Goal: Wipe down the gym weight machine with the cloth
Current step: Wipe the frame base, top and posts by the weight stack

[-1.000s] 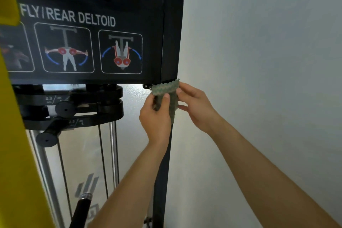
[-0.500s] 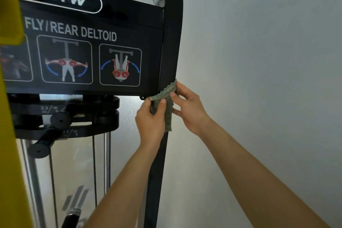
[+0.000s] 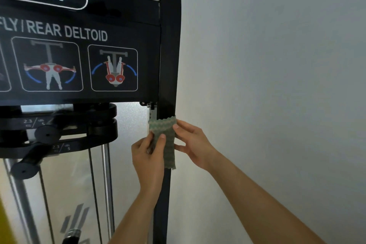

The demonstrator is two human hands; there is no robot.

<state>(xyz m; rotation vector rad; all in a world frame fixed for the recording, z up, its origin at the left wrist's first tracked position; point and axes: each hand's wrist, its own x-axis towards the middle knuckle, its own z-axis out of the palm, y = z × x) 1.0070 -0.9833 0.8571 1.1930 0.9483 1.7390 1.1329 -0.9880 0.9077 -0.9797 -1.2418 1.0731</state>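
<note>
One cloth point(image 3: 165, 136), wrapped round the black upright post point(image 3: 168, 65) just below the placard point(image 3: 79, 55). Left hand point(image 3: 148, 156) pinches it by thumb and fingers; right hand point(image 3: 193, 144) presses its edge with fingertips. Risk — the cloth slipping off the post (the hold looks light). Count: two hands, two plain diagrams.

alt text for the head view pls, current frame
Two bare hands wrap a green cloth around the black upright post of a gym weight machine, left hand gripping it, right hand pressing its edge, below the FLY/REAR DELTOID placard.
</note>
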